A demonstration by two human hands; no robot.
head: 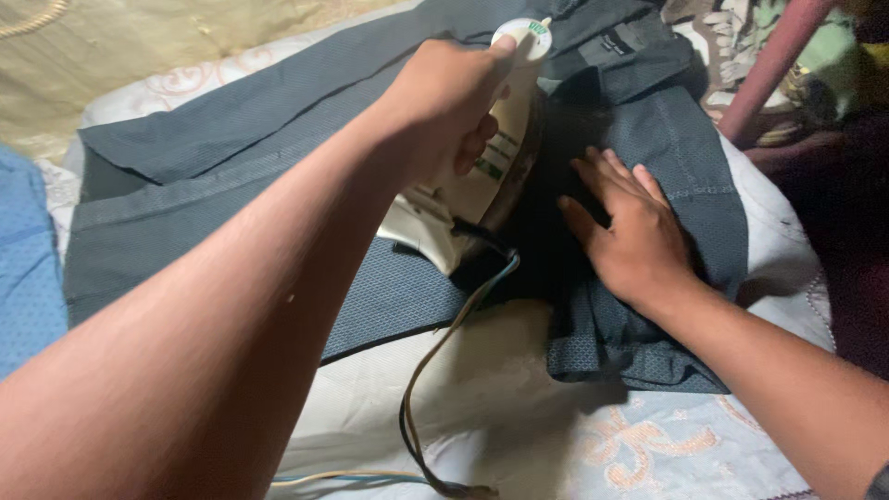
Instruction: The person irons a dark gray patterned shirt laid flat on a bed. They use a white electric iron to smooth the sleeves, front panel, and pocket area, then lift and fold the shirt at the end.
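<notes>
Your left hand [449, 106] is wrapped tight around the handle of the white iron [482, 162], fingers curled under the grip and thumb stretched toward the dial at its top end. Your right hand [630, 231] lies open and flat, fingers spread, pressing on the dark grey trousers [278, 120] just beside the iron and holding nothing. The iron sits on the trousers near their waistband, which lies at the far side of the spread. Its cord [435, 370] trails back toward you across the white patterned sheet [519, 435] under the trousers. A blue cloth [28, 268] lies at the left edge.
</notes>
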